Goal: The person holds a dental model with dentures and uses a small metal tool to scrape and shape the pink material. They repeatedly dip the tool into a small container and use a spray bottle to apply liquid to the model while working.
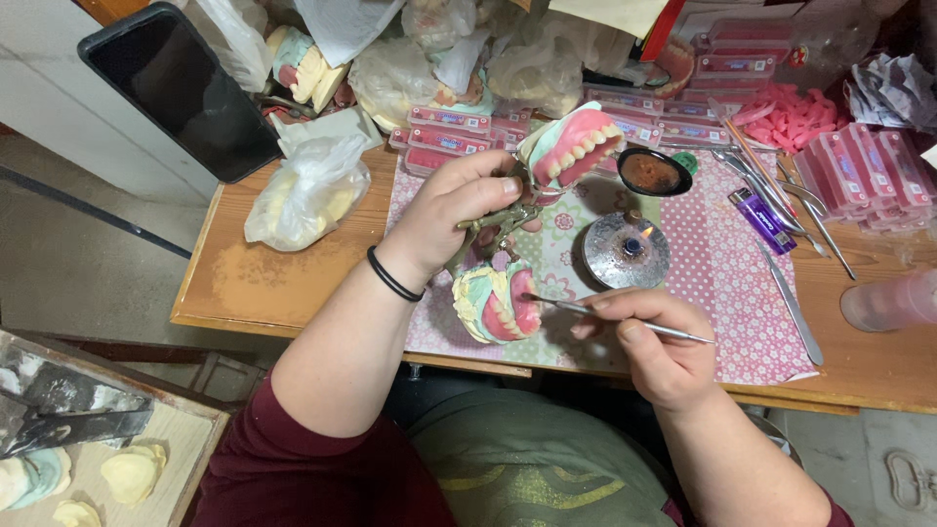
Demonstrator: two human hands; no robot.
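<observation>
My left hand grips the brass frame of a dental articulator, swung open. Its upper arm carries a pink denture with white teeth, tilted up and back. The lower model, pink wax with teeth on pale plaster, sits below my left wrist, which wears a black band. My right hand pinches a thin metal wax tool like a pen; its tip touches the lower model's pink gum. A small spirit lamp with a lit flame stands just above my right hand.
A pink dotted mat covers the wooden desk. A round dark dish, a purple lighter and several metal instruments lie at right. Pink tooth-card boxes, bagged plaster casts and a phone crowd the back.
</observation>
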